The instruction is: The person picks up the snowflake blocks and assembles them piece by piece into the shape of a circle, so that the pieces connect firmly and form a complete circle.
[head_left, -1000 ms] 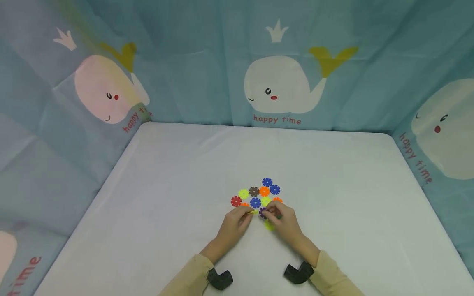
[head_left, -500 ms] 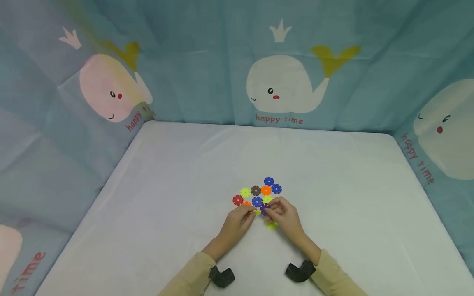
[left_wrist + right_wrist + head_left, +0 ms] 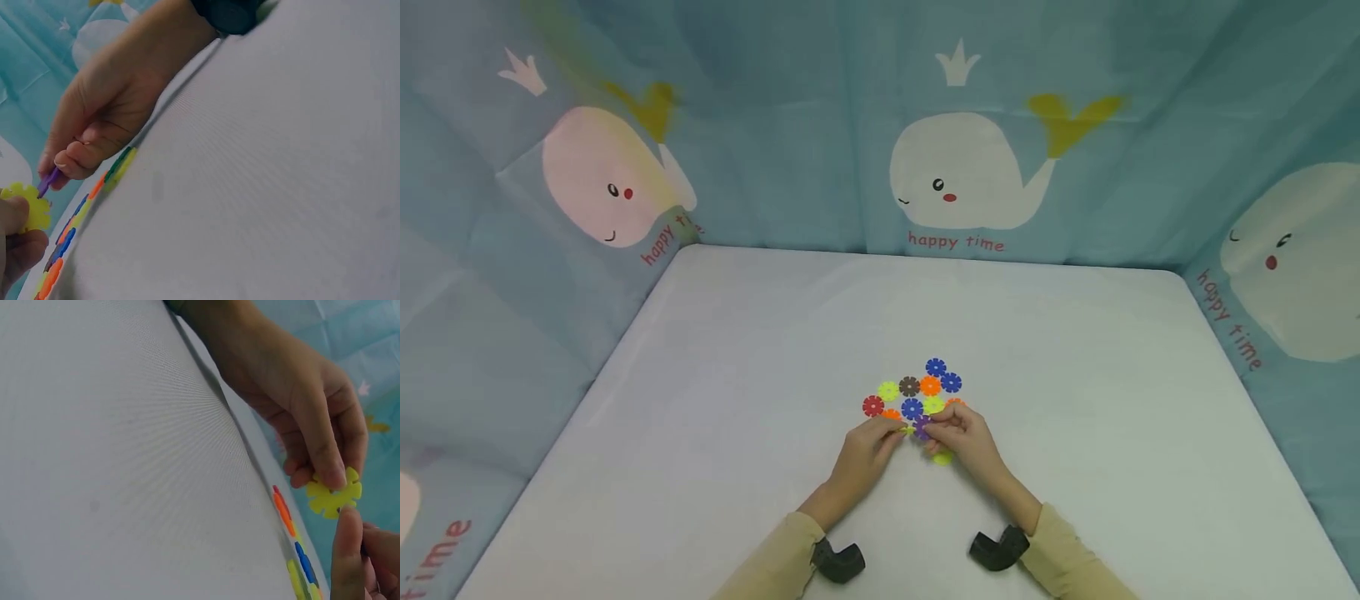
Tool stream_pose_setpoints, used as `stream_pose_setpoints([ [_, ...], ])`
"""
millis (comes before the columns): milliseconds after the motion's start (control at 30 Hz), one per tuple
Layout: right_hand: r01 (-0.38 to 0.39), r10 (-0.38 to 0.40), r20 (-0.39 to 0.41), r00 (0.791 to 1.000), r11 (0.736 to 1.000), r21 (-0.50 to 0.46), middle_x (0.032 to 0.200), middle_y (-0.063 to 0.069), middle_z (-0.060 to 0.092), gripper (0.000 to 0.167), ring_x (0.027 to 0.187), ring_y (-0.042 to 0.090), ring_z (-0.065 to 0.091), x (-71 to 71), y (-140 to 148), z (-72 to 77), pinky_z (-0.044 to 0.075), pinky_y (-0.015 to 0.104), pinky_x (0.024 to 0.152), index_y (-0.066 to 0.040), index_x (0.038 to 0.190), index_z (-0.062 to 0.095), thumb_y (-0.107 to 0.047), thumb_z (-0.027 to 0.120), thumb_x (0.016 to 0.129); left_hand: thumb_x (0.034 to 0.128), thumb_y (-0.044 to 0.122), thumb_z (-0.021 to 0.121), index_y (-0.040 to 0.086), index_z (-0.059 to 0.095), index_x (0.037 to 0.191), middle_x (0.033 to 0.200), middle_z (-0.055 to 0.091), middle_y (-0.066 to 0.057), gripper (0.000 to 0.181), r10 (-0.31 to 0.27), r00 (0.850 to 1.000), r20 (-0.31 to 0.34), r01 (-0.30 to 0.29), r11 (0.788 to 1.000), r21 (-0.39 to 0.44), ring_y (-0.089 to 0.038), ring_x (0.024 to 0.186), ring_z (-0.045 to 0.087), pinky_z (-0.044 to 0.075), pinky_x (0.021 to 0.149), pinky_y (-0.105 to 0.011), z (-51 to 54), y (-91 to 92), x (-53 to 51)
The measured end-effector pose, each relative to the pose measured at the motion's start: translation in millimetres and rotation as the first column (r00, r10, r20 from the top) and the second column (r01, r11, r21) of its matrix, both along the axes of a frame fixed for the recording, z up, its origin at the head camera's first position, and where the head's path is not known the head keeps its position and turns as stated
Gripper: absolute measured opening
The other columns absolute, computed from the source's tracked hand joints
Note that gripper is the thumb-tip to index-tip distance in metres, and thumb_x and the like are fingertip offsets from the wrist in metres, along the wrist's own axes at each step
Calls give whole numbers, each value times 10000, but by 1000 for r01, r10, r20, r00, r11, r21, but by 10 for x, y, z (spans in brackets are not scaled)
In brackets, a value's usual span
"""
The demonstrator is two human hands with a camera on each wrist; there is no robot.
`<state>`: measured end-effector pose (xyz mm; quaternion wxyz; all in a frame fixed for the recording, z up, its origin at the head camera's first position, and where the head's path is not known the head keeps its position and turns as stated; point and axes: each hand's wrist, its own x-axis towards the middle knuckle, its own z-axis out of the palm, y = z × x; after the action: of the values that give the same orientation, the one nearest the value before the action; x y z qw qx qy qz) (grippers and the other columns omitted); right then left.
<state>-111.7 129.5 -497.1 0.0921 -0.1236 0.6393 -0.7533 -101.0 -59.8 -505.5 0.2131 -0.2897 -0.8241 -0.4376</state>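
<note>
My left hand (image 3: 865, 457) pinches a yellow notched plastic disc (image 3: 39, 215) between thumb and fingertips, over the near side of a group of such discs. In my right hand (image 3: 972, 442) a purple notched disc (image 3: 922, 428) is pinched, its rim meeting the yellow disc's rim. The left wrist view shows the purple disc edge-on; it is hidden in the right wrist view. Around the hands lie a blue disc (image 3: 912, 409), a red disc (image 3: 873, 406), a brown disc (image 3: 909, 386) and an orange disc (image 3: 930, 385). Another yellow disc (image 3: 942, 458) sits below the right hand, partly covered.
The discs lie flat on a white table (image 3: 760, 350), with two more blue discs, one being the far blue disc (image 3: 936, 367), at the back. A blue curtain (image 3: 805, 125) with whale prints hangs behind and beside the table. Black wrist mounts (image 3: 1000, 548) sit at both sleeves.
The right hand has brought the purple disc slightly left, up against the yellow one, and turned it. The left hand stays nearly still, still pinching the yellow disc. The head view shifts slightly.
</note>
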Motion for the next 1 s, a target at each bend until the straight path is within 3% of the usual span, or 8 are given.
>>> stream_pose_setpoints([
  [133,-44,44,98,994,999,-6,806,222,602,209,638,191,624,-30,-93,15,505,344,608,163,932,466,22,587,838,699,-79,704,22,647,860,796,619,-26,198,-9,999,-32,10,999,33,-114,711,575,454,658,-193,5,-85,-1],
  [267,1,-1,162,987,1000,2,782,213,602,109,611,200,621,-30,-65,13,506,323,585,110,880,491,68,575,824,737,-65,679,17,636,892,821,620,-36,181,-71,997,-20,72,997,16,-118,725,576,450,673,-187,2,-58,-19],
  [367,5,-3,166,986,1000,-9,781,214,603,74,607,201,620,-23,-25,11,506,316,577,67,850,506,82,571,818,752,-51,672,18,633,889,822,619,-42,159,-82,997,1,82,996,20,-116,733,575,446,684,-180,-15,-22,-26],
  [500,-52,57,167,984,998,-32,775,182,608,59,632,196,628,-22,12,-1,506,318,596,31,855,520,61,566,834,720,-80,686,21,628,855,788,606,-38,179,-74,997,6,74,996,56,-110,696,555,438,657,-169,-38,3,-21],
  [767,-96,144,258,955,977,-191,759,98,609,53,632,161,624,-39,45,17,499,252,598,8,879,525,58,522,859,763,-35,669,18,618,872,791,613,-49,131,-111,993,28,108,990,89,-109,687,549,440,647,-175,-21,-11,-31],
  [1000,-134,185,232,955,966,-219,753,92,611,54,621,151,620,-22,40,9,498,244,585,28,870,515,78,498,864,779,-27,654,21,601,857,776,613,-51,106,-133,990,47,129,989,77,-98,660,534,430,625,-158,-20,-9,-4],
])
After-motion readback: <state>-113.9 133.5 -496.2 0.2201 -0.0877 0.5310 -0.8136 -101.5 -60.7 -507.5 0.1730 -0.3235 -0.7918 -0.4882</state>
